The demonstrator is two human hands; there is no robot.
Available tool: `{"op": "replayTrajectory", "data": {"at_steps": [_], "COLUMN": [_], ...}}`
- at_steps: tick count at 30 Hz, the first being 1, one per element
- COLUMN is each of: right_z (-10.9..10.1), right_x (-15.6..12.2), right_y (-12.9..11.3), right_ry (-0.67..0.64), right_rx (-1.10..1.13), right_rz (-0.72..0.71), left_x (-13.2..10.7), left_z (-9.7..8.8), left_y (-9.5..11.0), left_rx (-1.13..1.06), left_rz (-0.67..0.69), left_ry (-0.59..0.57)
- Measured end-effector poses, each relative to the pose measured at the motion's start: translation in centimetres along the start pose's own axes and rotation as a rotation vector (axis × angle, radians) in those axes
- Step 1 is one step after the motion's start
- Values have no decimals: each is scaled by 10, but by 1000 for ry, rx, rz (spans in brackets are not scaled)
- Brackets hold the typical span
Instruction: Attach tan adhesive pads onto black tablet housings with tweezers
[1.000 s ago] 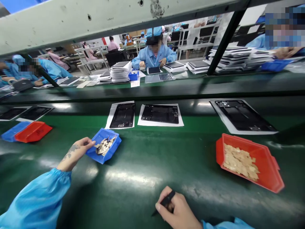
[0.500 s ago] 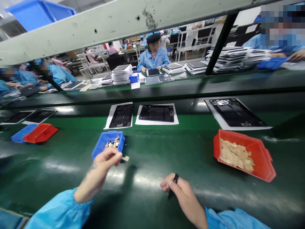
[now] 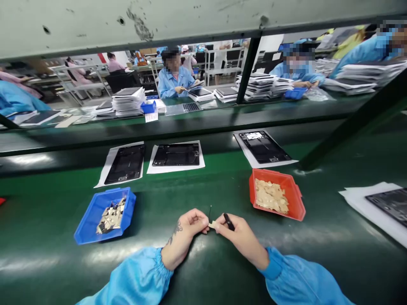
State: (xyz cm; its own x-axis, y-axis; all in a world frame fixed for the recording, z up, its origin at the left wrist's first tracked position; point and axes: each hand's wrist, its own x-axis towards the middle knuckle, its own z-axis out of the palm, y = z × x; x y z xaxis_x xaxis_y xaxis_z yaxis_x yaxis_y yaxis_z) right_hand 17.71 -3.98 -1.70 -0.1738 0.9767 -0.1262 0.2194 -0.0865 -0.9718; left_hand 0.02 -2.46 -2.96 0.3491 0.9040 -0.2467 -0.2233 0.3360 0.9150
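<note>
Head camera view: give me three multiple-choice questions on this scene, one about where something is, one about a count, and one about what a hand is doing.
1. Where is the blue bin relative to the left hand?
A. To its right
B. To its left
C. Under it

2. How many dark panels on white sheets lie in the row just beyond the bins?
A. Two
B. Five
C. Three

3. What does the right hand hold?
A. A slim black tool
B. A white sheet
C. Nothing

1: B, the bin sits on the belt left of that hand.
2: C, three panels lie side by side in that row.
3: A, the tool shows between its fingers, close to a small pale piece pinched by the left hand.
</note>
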Motion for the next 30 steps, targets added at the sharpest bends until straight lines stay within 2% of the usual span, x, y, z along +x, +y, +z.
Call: {"op": "replayTrajectory", "data": {"at_steps": [3,7,11,17,21,26,30], "right_z": [2,2,1,-2,-4,-5,-4], "right_x": [0,-2,-1,2,1,2,3], "right_y": [3,4,2,4,7,7,7], "right_ry": [-17,-63,-38,-35,-58,-95,-90], "right_rx": [-21,-105,-169,-175,-208,-142,-27], "right_rz": [15,1,21,46,52,82,122], "left_x": [0,-1,-1,-3,-5,-4,-2], "left_z": [-1,-2,-3,0,2,-1,-4], "left_y": [-7,-11,-10,-5,-2,-1,-4], "left_rx": [-57,-112,-136,0,11,53,-30], "left_rz": [-27,-77,-94,-110,-116,-108,-38], "left_ry": [14,-30,-50,-62,-70,-118,-127]}}
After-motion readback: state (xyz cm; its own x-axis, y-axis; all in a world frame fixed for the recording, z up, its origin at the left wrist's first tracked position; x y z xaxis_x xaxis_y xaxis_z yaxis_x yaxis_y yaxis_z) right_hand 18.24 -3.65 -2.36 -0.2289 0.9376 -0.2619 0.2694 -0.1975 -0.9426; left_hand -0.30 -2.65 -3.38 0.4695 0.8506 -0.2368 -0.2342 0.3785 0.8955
